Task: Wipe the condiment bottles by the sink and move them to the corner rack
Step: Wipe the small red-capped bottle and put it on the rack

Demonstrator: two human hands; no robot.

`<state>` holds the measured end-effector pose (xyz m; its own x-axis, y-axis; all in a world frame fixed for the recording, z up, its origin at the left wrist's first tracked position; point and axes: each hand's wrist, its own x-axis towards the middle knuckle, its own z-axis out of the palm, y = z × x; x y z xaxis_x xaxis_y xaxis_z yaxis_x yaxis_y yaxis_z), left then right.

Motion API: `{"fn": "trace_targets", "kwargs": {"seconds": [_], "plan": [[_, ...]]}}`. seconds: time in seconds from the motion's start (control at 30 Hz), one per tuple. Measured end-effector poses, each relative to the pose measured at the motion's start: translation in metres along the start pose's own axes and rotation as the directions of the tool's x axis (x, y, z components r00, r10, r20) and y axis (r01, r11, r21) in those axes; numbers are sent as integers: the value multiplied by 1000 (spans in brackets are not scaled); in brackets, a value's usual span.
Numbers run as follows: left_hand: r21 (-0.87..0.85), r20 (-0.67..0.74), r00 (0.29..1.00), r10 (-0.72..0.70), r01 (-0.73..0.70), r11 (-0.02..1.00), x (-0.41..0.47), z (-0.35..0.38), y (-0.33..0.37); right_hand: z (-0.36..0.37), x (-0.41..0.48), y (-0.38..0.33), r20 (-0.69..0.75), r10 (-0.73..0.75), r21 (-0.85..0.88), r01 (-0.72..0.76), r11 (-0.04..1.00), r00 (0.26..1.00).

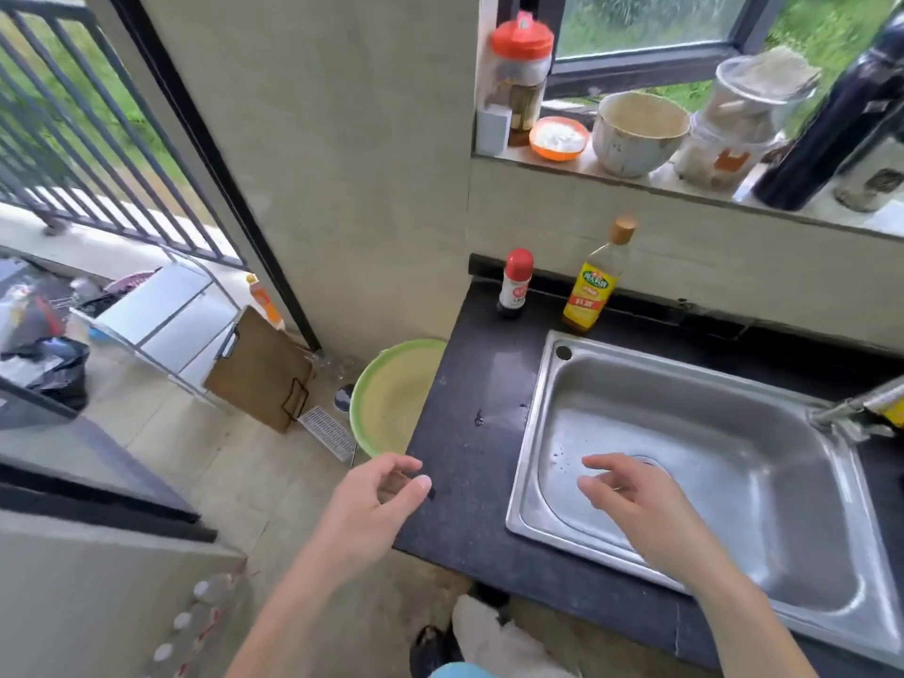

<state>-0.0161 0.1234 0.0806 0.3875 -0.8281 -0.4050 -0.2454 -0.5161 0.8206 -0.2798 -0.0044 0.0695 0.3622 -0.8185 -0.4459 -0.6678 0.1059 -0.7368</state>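
Note:
Two condiment bottles stand at the back of the black counter [469, 398], behind the steel sink [553, 384]. The small dark bottle with a red cap [514, 285] is on the left. The tall yellow bottle with a tan cap [596, 281] is to its right, near the sink's back corner. My left hand [376, 496] hovers over the counter's front left edge, fingers curled apart and holding nothing. My right hand [631, 501] is over the sink basin, fingers spread and empty. No cloth is in view. A white metal rack [161, 315] stands on the floor at the left.
The window ledge above holds a red-lidded jar [521, 71], an orange dish [558, 138], a white bowl [636, 134], plastic containers and a dark flask [841, 119]. A green basin [391, 393] and a wooden board [259, 369] sit on the floor. The faucet [856, 408] is at the right.

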Motion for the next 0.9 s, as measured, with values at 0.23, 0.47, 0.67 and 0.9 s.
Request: {"fn": "trace_targets", "kwargs": {"seconds": [0.23, 0.47, 0.67, 0.9], "plan": [[82, 116, 993, -25, 16, 996, 78, -11, 23, -8, 103, -33, -7, 31, 26, -30, 999, 1000], [72, 61, 993, -99, 94, 993, 132, -39, 20, -6, 219, -71, -72, 58, 28, -56, 998, 996], [49, 151, 976, -158, 152, 987, 186, -48, 1, -3, 322, -105, -397, 42, 31, -32, 999, 917], [36, 233, 959, -160, 156, 987, 242, -56, -11, 23, 388, -114, -368, 47, -158, -112, 981, 929]]}}
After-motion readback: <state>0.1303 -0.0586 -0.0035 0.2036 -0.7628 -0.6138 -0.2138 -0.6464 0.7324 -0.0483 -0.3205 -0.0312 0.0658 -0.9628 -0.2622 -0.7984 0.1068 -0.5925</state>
